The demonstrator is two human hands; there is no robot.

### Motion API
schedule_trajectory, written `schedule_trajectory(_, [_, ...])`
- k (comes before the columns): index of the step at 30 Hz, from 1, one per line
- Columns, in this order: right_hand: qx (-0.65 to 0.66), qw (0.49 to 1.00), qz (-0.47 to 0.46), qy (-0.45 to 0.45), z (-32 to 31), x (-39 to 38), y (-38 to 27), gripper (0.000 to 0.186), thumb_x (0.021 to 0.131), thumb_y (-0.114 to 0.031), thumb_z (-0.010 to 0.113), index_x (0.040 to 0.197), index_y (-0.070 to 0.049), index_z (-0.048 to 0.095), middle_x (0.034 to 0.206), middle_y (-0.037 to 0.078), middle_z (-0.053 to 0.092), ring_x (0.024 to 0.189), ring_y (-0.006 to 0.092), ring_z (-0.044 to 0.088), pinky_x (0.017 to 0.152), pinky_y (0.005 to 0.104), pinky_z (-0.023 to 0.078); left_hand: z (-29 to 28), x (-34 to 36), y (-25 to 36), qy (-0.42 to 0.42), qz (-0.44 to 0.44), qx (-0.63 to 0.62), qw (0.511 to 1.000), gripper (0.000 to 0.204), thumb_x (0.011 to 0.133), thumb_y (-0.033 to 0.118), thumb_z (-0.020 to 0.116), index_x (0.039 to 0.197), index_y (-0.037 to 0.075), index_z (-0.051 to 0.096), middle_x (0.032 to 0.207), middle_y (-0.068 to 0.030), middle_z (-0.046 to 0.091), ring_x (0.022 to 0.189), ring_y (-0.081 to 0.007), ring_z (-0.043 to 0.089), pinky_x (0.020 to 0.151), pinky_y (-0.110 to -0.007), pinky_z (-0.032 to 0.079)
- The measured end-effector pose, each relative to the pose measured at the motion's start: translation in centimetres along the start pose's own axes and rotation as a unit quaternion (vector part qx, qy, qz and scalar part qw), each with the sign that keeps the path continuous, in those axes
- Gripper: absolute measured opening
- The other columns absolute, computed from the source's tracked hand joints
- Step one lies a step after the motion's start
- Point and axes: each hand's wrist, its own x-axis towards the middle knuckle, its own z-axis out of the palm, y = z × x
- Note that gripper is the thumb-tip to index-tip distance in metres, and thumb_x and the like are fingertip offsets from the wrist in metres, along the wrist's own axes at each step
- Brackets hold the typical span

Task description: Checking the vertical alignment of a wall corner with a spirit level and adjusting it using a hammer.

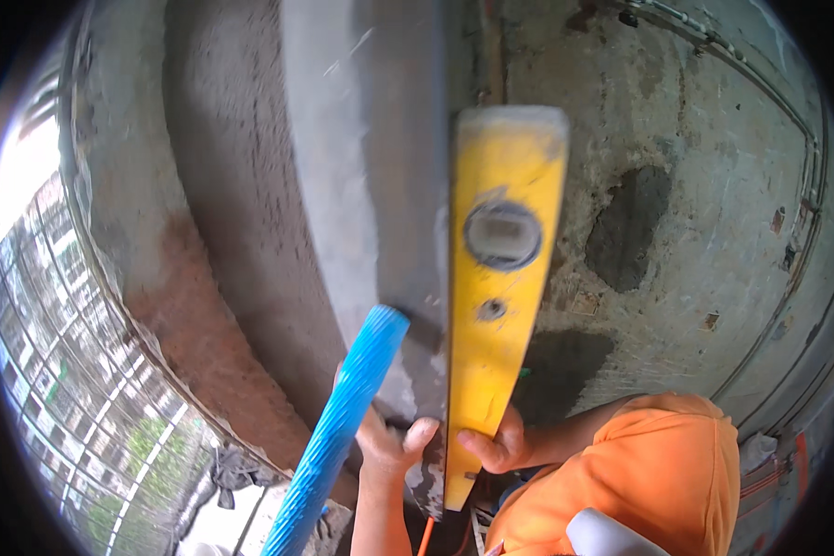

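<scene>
Our right hand (502,443) held a yellow level (502,343) beside a grey column (403,185). A blue tube (341,426) partly hid our left hand (389,447); we couldn't tell its grip.

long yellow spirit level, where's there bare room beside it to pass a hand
Right of the long yellow spirit level, above the orange fabric sleeve, the stained grey concrete looks unobstructed. Crowded: the level's lower end, with the bare right hand, bare left hand and blue ribbed tube close together.
</scene>
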Motion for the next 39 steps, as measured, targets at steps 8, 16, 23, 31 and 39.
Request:
schedule_trajectory(8, [-0.084,0.996,-0.028,0.019,-0.8,0.1,-0.8,0.033,0.083,-0.014,0.069,0.108,0.002,0.057,0.1,0.016,0.056,0.09,0.0327,0.054,0.079,0.0376,0.044,0.9,-1.7,-0.3,0.083,-0.009,-0.013,0.996,0.113,0.072,0.072,0.063,0.145,0.0,0.015,0.14,-0.0171,0.033,0.129,-0.027,0.034,0.107,-0.042,0.027])
schedule_trajectory(16, [0.204,0.954,0.21,0.058,-7.1,-3.8,-1.6,0.028,0.081,-0.006,0.068,0.107,0.0,0.061,0.099,0.008,0.063,0.088,0.0157,0.061,0.075,0.0316,0.05,3.7,-5.7,1.0,0.32,-0.053,-0.003,0.946,0.085,0.088,0.056,0.056,0.14,-0.002,0.023,0.133,-0.0173,0.043,0.123,-0.028,0.043,0.104,-0.041,0.034])
schedule_trajectory(23, [0.232,0.904,0.343,0.106,-15.7,-4.4,2.3,0.04,0.071,0.003,0.058,0.11,0.0,0.051,0.096,0.009,0.058,0.086,0.0211,0.059,0.083,0.0339,0.048,11.7,-19.8,2.3,0.3,-0.218,0.261,0.891,0.048,0.083,0.017,0.065,0.124,0.0,0.046,0.126,-0.0183,0.048,0.114,-0.0311,0.05,0.098,-0.04,0.04])
schedule_trajectory(31, [0.27,0.848,0.449,0.082,-21.8,-5.0,3.2,0.036,0.072,-0.004,0.054,0.108,-0.003,0.051,0.095,0.01,0.057,0.087,0.0243,0.056,0.086,0.0399,0.047,23.2,-26.9,9.5,0.011,-0.311,0.256,0.915,0.065,0.072,0.025,0.076,0.125,0.002,0.047,0.121,-0.0209,0.051,0.11,-0.0384,0.051,0.092,-0.043,0.044])
schedule_trajectory(39, [0.258,0.801,0.534,0.082,-24.8,-4.6,5.3,0.036,0.079,-0.013,0.055,0.113,-0.001,0.052,0.099,0.014,0.057,0.092,0.0287,0.055,0.092,0.0455,0.044,28.0,-28.0,10.3,-0.032,-0.426,0.226,0.876,0.069,0.066,0.018,0.076,0.125,0.005,0.044,0.095,-0.0158,0.057,0.085,-0.0342,0.059,0.072,-0.041,0.049])
